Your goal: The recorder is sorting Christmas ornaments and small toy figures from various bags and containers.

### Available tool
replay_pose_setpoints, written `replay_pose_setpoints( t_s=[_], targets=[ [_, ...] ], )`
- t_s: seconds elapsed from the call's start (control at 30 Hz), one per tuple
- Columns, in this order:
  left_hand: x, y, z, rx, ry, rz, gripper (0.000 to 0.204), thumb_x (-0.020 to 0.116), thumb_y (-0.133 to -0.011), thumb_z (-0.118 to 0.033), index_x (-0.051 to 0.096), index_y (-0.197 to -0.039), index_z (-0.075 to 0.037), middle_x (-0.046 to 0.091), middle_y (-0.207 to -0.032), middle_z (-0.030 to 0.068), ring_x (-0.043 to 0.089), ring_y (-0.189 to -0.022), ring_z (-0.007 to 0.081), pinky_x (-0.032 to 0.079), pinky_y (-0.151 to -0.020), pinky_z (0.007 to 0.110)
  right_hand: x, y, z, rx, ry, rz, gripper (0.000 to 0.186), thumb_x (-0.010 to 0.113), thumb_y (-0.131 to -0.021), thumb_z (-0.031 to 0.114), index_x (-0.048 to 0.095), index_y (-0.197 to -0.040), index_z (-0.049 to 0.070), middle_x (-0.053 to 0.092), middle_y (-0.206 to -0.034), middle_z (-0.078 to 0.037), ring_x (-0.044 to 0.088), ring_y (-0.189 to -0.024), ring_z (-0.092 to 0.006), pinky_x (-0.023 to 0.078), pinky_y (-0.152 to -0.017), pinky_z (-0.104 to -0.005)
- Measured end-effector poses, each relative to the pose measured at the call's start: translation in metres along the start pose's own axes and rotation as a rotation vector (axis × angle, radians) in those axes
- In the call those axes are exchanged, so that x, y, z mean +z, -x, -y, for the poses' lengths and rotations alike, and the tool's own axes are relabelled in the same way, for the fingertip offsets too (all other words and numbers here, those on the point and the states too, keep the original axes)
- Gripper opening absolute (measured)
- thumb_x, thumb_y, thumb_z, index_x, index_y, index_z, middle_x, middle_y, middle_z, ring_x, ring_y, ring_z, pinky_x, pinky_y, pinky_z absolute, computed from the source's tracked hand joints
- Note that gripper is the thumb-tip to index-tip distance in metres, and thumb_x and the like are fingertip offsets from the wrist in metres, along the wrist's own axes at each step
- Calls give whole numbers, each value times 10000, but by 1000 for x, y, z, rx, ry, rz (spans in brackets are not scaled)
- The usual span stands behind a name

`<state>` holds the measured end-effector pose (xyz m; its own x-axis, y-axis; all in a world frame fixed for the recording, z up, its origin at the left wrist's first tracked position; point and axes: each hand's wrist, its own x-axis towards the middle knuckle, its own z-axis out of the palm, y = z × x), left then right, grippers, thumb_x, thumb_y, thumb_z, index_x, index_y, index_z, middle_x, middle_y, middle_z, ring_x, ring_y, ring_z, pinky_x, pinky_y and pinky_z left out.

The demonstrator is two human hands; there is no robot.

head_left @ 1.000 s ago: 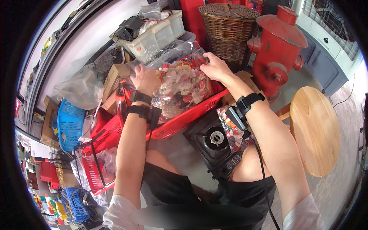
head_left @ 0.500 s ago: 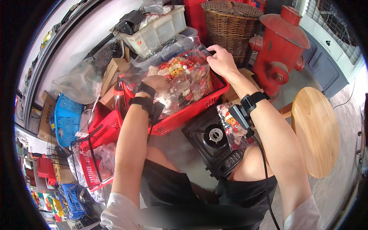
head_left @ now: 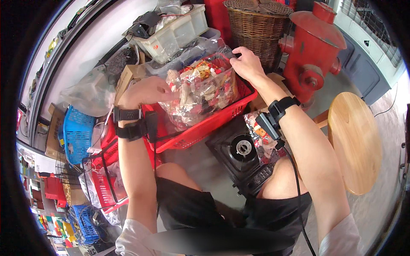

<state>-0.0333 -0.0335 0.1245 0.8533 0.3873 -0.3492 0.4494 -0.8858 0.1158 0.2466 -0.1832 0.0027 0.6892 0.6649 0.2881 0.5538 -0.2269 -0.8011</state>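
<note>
A large clear plastic bag (head_left: 188, 109) of small red, beige and yellow soft ornaments stands with its mouth open in a red plastic basket (head_left: 205, 134). At the bag's far right edge, my right hand (head_left: 248, 66) is closed with thumb and fingers pinching the plastic. My left hand (head_left: 145, 91) is beside the bag's left rim, its fingers pointing at the plastic. Motion smears those fingers, so whether they grip the rim cannot be told. Both my wrists wear black straps with small devices.
A black portable gas stove (head_left: 239, 149) sits on the floor near my knees, a smaller ornament packet (head_left: 261, 141) against it. A round wooden stool (head_left: 356, 143) and red hydrant (head_left: 311, 55) stand right, a wicker basket (head_left: 258, 32) behind. Left is a blue basket (head_left: 77, 132).
My left hand has come out from over the ornaments and moved left to the bag's rim. The bag's mouth looks wider. My right hand has stayed at the far right edge.
</note>
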Motion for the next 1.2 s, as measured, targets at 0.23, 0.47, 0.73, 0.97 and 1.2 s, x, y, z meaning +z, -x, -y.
replay_pose_setpoints(
  t_s=[0.23,0.47,0.73,0.97,1.2],
  targets=[
    [28,-18,41,49,190,8,552,688,-981,-557,802,-1047,-21,783,-892,167,757,-849,252,578,-799,388,9,2,15,15,-10,16,467,699,-888,298,676,-1293,67,745,-1186,-238,704,-1148,-414,543,-1017,-466],
    [17,-13,-51,-138,-169,-1104,533,657,-984,-502,720,-830,4,664,-717,219,682,-742,453,527,-658,481,3,0,3,85,-39,-69,504,579,-977,417,673,-1259,10,717,-1220,-289,674,-1179,-466,521,-1041,-499],
    [147,-80,-141,148,-239,-622,394,692,-928,-431,735,-878,-42,694,-760,191,702,-766,430,552,-655,496,-38,23,-36,399,590,604,362,635,-923,335,722,-819,0,708,-733,-113,670,-622,-205,523,-569,-378],
    [266,-82,-177,503,-405,-4,316,723,-864,-390,769,-954,-90,740,-822,170,744,-809,399,583,-662,520,-52,46,-80,364,935,950,344,733,-922,392,745,-1012,60,694,-833,-42,643,-722,-193,547,-646,-357],
    [328,-121,-145,623,-387,105,340,723,-865,-397,781,-1042,-113,773,-886,154,766,-846,379,603,-680,532,-57,43,-118,554,945,1091,400,806,-811,336,758,-1152,133,747,-1107,-31,700,-988,-215,587,-878,-390]
  ],
)
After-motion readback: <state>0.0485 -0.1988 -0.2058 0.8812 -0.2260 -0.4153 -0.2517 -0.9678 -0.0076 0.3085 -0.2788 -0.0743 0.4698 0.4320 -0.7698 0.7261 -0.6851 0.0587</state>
